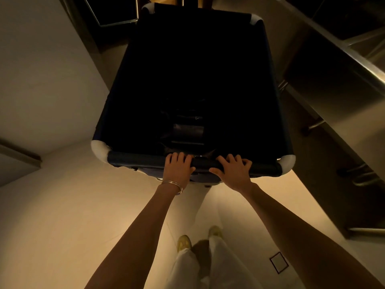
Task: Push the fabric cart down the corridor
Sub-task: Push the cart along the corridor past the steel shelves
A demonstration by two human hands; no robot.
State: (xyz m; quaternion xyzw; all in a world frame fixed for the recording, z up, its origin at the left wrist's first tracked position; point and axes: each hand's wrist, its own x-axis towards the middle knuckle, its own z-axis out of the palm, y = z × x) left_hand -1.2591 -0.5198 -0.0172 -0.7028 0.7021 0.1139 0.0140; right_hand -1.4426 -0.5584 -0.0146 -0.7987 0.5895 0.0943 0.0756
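A large dark fabric cart (135,160) with white padded corners fills the middle of the view, directly in front of me. Its inside is deep and black, and a dim dark bundle lies at the bottom near my side. My left hand (177,166), with thin bangles on the wrist, is wrapped over the near rim. My right hand (233,171) grips the same rim just to the right, fingers curled over the top. Both arms reach forward and down to the cart.
A pale wall (48,76) runs close along the left, with a ledge at lower left. Stainless steel counters and legs (341,94) line the right. A metal-framed object (116,13) stands ahead at upper left. The floor is light tile with a small square plate (279,262).
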